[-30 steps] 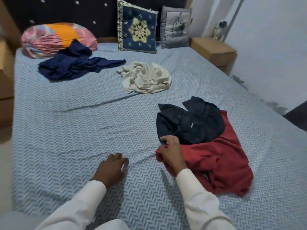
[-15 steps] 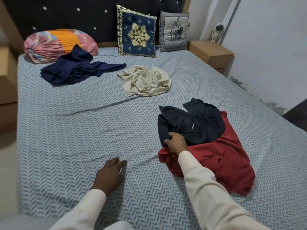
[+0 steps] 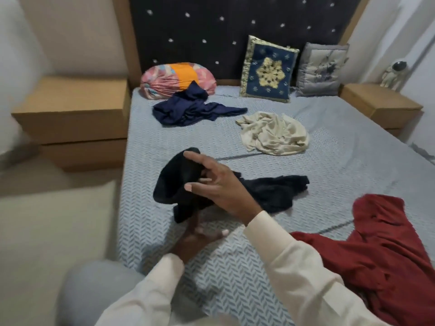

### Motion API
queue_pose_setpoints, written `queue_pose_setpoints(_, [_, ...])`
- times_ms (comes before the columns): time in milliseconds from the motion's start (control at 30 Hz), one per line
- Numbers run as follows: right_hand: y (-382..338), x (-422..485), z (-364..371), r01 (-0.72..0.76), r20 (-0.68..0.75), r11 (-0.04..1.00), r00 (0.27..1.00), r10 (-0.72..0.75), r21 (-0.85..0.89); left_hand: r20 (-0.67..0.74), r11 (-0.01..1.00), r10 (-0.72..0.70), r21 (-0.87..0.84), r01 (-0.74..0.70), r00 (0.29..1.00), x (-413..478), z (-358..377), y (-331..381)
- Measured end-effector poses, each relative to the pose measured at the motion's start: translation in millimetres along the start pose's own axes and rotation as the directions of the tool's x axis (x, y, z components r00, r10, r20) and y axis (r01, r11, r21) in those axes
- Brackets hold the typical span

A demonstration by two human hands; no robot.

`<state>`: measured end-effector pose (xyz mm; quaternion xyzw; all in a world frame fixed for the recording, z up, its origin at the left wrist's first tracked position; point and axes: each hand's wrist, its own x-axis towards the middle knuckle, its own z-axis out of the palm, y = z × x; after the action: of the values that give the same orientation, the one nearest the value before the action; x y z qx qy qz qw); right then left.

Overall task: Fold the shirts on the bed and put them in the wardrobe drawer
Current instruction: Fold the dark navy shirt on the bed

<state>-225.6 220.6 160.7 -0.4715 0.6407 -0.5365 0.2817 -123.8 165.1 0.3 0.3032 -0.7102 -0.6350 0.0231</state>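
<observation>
A black shirt (image 3: 277,191) hangs bunched over the bed's (image 3: 150,142) left half, one end trailing on the sheet. My right hand (image 3: 219,187) holds its raised part, thumb and fingers spread around the cloth. Just below, my left hand (image 3: 195,240) reaches up from the sheet and grips the shirt's lower hanging edge. A red shirt (image 3: 388,243) lies crumpled at the right, near my right sleeve. Farther back lie a cream shirt (image 3: 275,135) and a navy shirt (image 3: 188,109), both crumpled. No wardrobe drawer is in view.
Against the dark headboard stand a pink-orange pillow (image 3: 164,78), a blue patterned cushion (image 3: 268,69) and a grey cushion (image 3: 320,69). Wooden bedside cabinets flank the bed, left (image 3: 70,109) and right (image 3: 376,107), the right one bearing a small astronaut figure (image 3: 395,74). Floor lies left of the bed.
My right hand pulled the black shirt off the red one, leftward and up. My left hand left the sheet and took the shirt's lower edge. The view swung left.
</observation>
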Motion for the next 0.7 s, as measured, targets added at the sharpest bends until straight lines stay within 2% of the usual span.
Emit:
queue_pose_setpoints(67, [-22.0, 13.9, 19.0, 0.088, 0.028, 0.992, 0.995, -0.091, 0.086, -0.149, 0.993, -0.079, -0.095, 0.065, 0.986, -0.8, -21.8, 8.0])
queue_pose_setpoints(100, [-30.4, 20.1, 25.4, 0.122, 0.022, 0.985, 0.992, -0.126, 0.124, -0.218, 0.981, -0.09, -0.185, 0.05, 0.972, 5.9, -31.8, 10.6])
queue_pose_setpoints(167, [-47.0, 33.8, 34.5, 0.186, -0.031, 0.956, 0.982, -0.184, 0.227, -0.402, 0.962, -0.04, -0.265, -0.074, 0.915, 6.0, -62.6, 30.3])
queue_pose_setpoints(233, [-57.8, 45.7, 32.4, 0.244, -0.142, 0.91, 0.968, -0.207, 0.334, -0.527, 0.976, 0.012, -0.177, -0.123, 0.85, 7.4, -92.5, 56.5])
queue_pose_setpoints(267, [-62.4, 50.8, 27.3, 0.269, -0.21, 0.889, 0.957, -0.202, 0.371, -0.549, 0.989, -0.02, -0.131, -0.062, 0.835, 8.3, -110.4, 66.6])
queue_pose_setpoints(300, [-62.3, 54.1, 18.3, 0.288, -0.279, 0.87, 0.943, -0.184, 0.4, -0.657, 0.984, 0.007, -0.128, -0.122, 0.754, 5.7, -124.1, 80.3])
queue_pose_setpoints(333, [-60.1, 57.1, 7.6, 0.308, -0.351, 0.857, 0.922, -0.162, 0.414, -0.665, 0.99, 0.115, 0.017, -0.139, 0.738, 6.6, -139.8, 89.0])
queue_pose_setpoints(367, [-55.0, 57.1, -4.9, 0.325, -0.424, 0.852, 0.895, -0.136, 0.412, -0.651, 0.952, 0.271, 0.073, -0.297, 0.709, 9.8, -153.4, 93.2])
queue_pose_setpoints(400, [-49.2, 56.0, -17.3, 0.338, -0.502, 0.854, 0.858, -0.108, 0.396, -0.638, 0.939, 0.324, 0.129, -0.317, 0.699, 8.0, -157.9, 101.1])
queue_pose_setpoints(433, [-41.3, 54.3, -29.5, 0.342, -0.59, 0.864, 0.805, -0.067, 0.369, -0.65, 0.912, 0.389, 0.172, -0.372, 0.653, 6.9, -158.7, 104.0])
queue_pose_setpoints(467, [-29.6, 51.8, -41.3, 0.343, -0.677, 0.87, 0.735, -0.015, 0.354, -0.662, 0.893, 0.433, 0.221, -0.393, 0.612, 3.3, -154.9, 108.7])
queue_pose_setpoints(533, [10.9, 43.7, -64.9, 0.305, -0.785, 0.845, 0.588, 0.195, 0.439, -0.673, 0.882, 0.469, 0.324, -0.342, 0.572, 7.0, -142.4, 97.3])
queue_pose_setpoints(567, [37.3, 36.7, -74.9, 0.249, -0.795, 0.829, 0.51, 0.328, 0.501, -0.662, 0.895, 0.445, 0.337, -0.291, 0.603, 11.0, -135.4, 83.4])
queue_pose_setpoints(633, [95.3, 17.9, -86.0, 0.043, -0.762, 0.806, 0.359, 0.539, 0.59, -0.569, 0.943, 0.299, 0.301, -0.145, 0.766, 16.9, -123.3, 52.4])
queue_pose_setpoints(667, [125.4, 7.4, -89.2, -0.059, -0.752, 0.808, 0.332, 0.57, 0.587, -0.486, 0.95, 0.207, 0.307, -0.056, 0.849, 23.7, -116.6, 32.7])
queue_pose_setpoints(700, [146.0, -0.6, -84.1, -0.134, -0.741, 0.815, 0.355, 0.57, 0.563, -0.386, 0.938, 0.132, 0.346, 0.011, 0.913, 26.3, -113.1, 13.4])
